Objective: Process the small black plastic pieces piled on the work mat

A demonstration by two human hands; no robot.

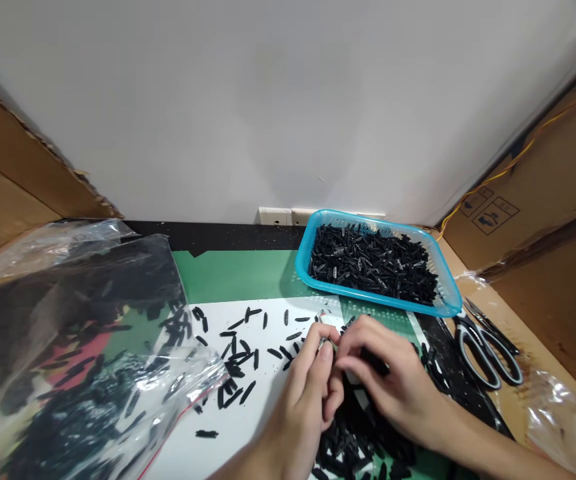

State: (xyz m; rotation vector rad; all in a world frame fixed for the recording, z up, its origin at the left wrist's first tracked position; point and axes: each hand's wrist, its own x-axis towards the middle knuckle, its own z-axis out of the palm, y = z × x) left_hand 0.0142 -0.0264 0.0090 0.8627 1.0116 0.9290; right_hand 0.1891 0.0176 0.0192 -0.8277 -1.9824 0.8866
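My left hand is closed near the middle of the work surface, thumb and index finger pinched on a small piece that I cannot make out. Just right of it, my right hand has its thumb and fingers pressed together, the fingertips nearly meeting those of the left. What the right fingers hold is hidden. Under and between both hands lies a pile of small black pieces. More black pieces are scattered over the white sheet to the left.
A blue basket full of black pieces stands at the back right. Scissors lie beside it. A clear plastic bag with black pieces covers the left. Cardboard walls flank both sides, and a wall socket is behind.
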